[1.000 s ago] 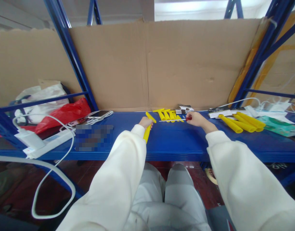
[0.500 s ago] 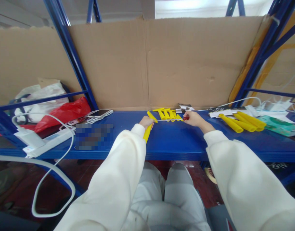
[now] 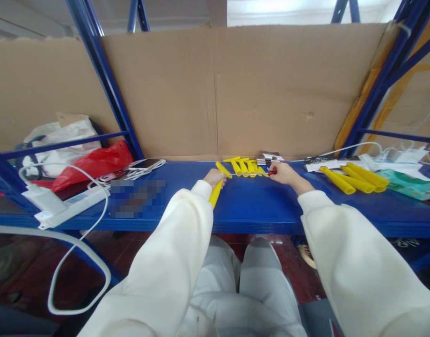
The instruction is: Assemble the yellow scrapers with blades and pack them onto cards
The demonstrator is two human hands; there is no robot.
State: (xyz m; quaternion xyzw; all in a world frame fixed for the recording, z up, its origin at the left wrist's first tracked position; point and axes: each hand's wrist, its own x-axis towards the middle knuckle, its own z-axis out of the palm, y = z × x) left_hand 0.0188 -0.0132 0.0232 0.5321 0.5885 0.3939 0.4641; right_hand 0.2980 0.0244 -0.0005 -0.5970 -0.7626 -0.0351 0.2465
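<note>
My left hand is closed around a yellow T-shaped tool; its tapered handle slants down toward me and its crosspiece shows above my fingers. In my right hand is a screwdriver with a dark red handle, its long thin metal shaft pointing left. The shaft's tip meets the yellow crosspiece by my left fingers; exactly where it touches is too small to tell. Behind the shaft, several similar yellow T-shaped pieces lie in a row on the blue shelf.
Several loose yellow tapered handles lie at the right, beside a green packet. Small dark and white items lie behind my right hand. At the left are a phone, a white power strip and looping cables. Cardboard walls the back.
Almost nothing differs. Both hands keep their grips, and the screwdriver stays at the yellow crosspiece. The whole view has shifted very slightly.
</note>
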